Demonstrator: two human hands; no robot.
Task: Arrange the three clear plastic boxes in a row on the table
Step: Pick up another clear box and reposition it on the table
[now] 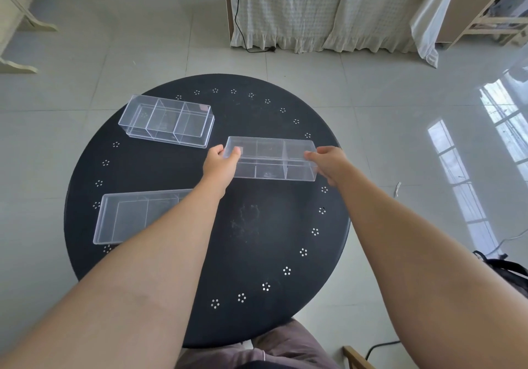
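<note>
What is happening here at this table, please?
A person is sorting three clear plastic boxes on a round black table. The left hand and the right hand grip the two short ends of the middle box. The far box lies at the far left, and the near box lies at the near left, partly hidden by the left forearm. The three boxes do not form a row yet.

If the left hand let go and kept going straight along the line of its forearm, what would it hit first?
The left hand points up and slightly right, so it would first meet the clear box it grips at the left end. Past that, only bare black table shows; the far-left box probably lies off that line, though depth is unclear.
</note>
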